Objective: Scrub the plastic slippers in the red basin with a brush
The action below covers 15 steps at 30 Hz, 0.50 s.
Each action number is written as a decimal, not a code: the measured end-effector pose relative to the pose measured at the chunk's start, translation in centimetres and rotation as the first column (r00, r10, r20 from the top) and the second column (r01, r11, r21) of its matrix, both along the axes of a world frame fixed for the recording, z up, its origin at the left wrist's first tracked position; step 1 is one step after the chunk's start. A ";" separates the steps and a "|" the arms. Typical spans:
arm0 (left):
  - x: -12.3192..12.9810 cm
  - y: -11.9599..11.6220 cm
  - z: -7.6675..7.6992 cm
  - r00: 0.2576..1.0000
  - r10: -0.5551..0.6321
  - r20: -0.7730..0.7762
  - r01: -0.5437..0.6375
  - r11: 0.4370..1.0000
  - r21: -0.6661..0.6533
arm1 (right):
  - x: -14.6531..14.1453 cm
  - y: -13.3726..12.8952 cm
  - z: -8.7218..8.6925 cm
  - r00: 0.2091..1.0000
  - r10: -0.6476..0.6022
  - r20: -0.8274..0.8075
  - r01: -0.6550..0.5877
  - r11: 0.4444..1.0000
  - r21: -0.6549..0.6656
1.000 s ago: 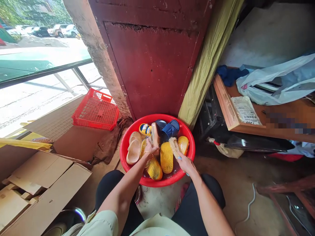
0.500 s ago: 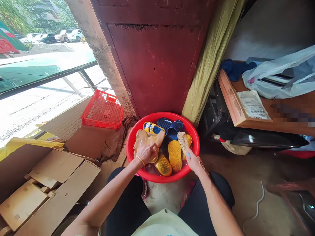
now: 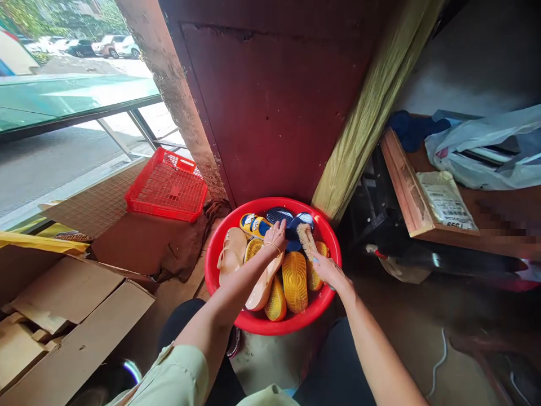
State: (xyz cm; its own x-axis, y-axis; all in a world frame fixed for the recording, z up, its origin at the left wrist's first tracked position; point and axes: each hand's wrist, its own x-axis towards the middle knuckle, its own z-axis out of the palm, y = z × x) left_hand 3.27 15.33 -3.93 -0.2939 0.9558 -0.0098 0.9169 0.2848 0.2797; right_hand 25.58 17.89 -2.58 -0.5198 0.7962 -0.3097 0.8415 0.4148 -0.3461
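Observation:
A round red basin (image 3: 210,265) holds several slippers and sandals in water. My left hand (image 3: 275,234) is over its far middle, fingers stretched toward the navy slippers (image 3: 291,231), with no grip visible. Below that forearm lies a beige sandal (image 3: 260,294); another beige sandal (image 3: 233,251) rests at the left. My right hand (image 3: 329,272) is closed around a scrub brush (image 3: 305,235), its pale bristles showing above the basin's right side. A yellow slipper (image 3: 295,282) lies sole up between my arms. Near the far rim is a yellow-and-blue slipper (image 3: 253,224).
A dark red door (image 3: 270,113) stands behind the basin, beside a yellowish curtain (image 3: 363,129). On the left are a red plastic crate (image 3: 169,189) and an open cardboard box (image 3: 88,338). A wooden drawer (image 3: 401,186) with a plastic bag (image 3: 486,152) juts in at right.
My left hand has let go of the beige sandal, which now lies in the basin, and has moved up and right toward the navy slippers. My right hand still holds the brush. The view has shifted slightly.

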 end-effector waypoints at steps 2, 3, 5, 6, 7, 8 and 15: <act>-0.7 2.4 -1.8 0.996 0.019 0.089 -0.011 0.996 -0.088 | 0.6 -0.4 -0.6 1.000 0.017 0.010 -0.016 0.998 -0.065; -0.9 3.3 -2.7 0.993 0.018 0.117 -0.003 0.992 -0.127 | 0.9 -0.6 -0.9 0.999 0.029 0.018 -0.027 0.995 -0.097; -1.1 4.4 -4.4 0.991 0.025 0.132 0.000 0.982 -0.187 | 1.1 -0.6 -1.4 0.997 0.057 0.047 -0.051 0.991 -0.124; -1.2 4.8 -5.2 0.991 0.035 0.128 -0.007 0.977 -0.212 | 1.0 -0.6 -1.7 0.995 0.064 0.073 -0.055 0.991 -0.120; -1.1 5.1 -5.8 0.992 0.046 0.121 -0.016 0.972 -0.236 | 0.7 -0.4 -2.0 0.993 0.064 0.098 -0.053 0.993 -0.109; -1.1 5.3 -6.4 0.992 0.056 0.115 -0.024 0.965 -0.262 | 0.3 -0.1 -2.2 0.991 0.059 0.117 -0.047 0.994 -0.098; -0.3 5.0 -8.7 0.995 0.070 0.070 -0.037 0.920 -0.390 | -3.9 2.4 -3.3 0.980 -0.024 0.199 0.031 0.999 -0.033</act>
State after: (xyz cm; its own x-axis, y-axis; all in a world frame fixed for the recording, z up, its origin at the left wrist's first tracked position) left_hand 2.95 20.37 -12.67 -0.3272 0.8549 -0.4026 0.8761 0.4341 0.2098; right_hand 21.64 20.27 -5.88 -0.4234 0.7957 -0.4331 0.9058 0.3809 -0.1857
